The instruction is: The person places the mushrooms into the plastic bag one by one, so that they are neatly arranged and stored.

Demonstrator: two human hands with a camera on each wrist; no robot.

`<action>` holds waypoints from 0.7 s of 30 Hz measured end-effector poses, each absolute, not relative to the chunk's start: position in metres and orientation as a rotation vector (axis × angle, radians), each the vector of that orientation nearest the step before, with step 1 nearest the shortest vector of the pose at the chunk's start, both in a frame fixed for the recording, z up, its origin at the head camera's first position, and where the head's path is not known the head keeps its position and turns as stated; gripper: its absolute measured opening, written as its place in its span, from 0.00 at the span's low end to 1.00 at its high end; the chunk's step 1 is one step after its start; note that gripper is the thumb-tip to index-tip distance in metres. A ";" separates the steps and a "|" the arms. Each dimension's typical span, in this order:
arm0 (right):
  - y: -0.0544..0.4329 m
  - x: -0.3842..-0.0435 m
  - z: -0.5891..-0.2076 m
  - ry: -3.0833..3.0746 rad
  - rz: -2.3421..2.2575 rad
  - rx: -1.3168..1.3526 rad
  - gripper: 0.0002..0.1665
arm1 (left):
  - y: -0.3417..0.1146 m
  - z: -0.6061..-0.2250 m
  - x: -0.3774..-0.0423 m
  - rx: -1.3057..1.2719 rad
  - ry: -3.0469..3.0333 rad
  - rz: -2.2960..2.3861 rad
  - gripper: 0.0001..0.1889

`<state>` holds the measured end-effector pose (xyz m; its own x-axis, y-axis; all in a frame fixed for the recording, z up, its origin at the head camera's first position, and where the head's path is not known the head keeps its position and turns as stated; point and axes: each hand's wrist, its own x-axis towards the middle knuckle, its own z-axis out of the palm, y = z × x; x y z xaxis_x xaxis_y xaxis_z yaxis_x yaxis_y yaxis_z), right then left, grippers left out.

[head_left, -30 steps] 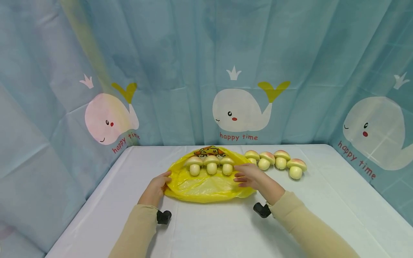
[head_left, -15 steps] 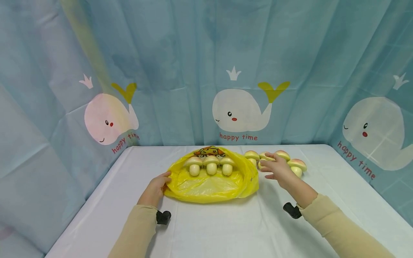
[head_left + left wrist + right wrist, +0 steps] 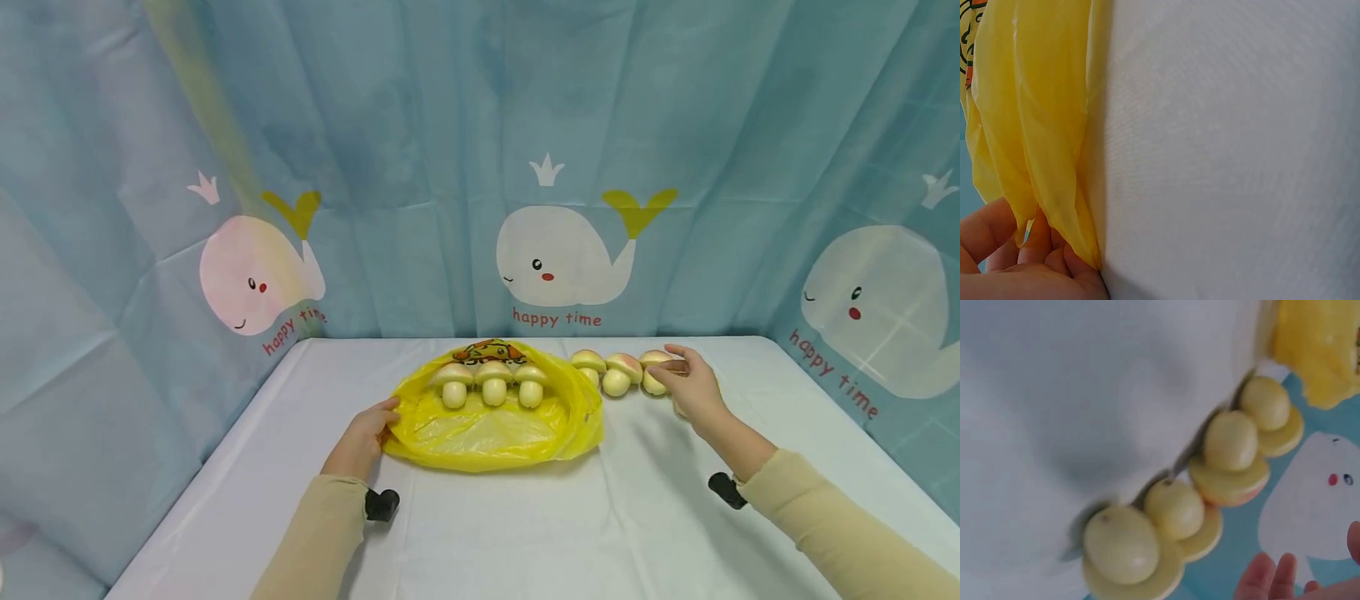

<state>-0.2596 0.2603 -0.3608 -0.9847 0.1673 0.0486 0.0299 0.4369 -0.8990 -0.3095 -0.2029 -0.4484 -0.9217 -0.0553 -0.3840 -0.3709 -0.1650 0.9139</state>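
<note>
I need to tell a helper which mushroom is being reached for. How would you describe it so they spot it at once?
Start at the yellow bag on the white table. To its right lies a row of loose toy mushrooms. The one meant is the far-right mushroom, the only one under the right hand.

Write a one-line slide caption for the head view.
Left hand holds a yellow bag with three mushrooms; right hand reaches the mushroom row.
</note>
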 end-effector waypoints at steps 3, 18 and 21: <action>0.272 -0.260 -0.365 -2.578 1.471 -0.125 0.41 | -0.194 -0.432 -0.298 -0.528 1.898 2.159 0.28; 0.315 -0.268 -0.385 -2.751 1.373 -0.120 0.55 | -0.188 -0.424 -0.292 -0.592 1.917 2.151 0.27; 0.321 -0.271 -0.387 -2.772 1.395 -0.115 0.57 | -0.189 -0.424 -0.292 -0.591 1.923 2.143 0.27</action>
<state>-0.2706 0.3211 -0.3870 -0.9966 0.0823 -0.0004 0.0493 0.5940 -0.8030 -0.2923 -0.1887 -0.4243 -0.8997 -0.1140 -0.4214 -0.4066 -0.1325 0.9040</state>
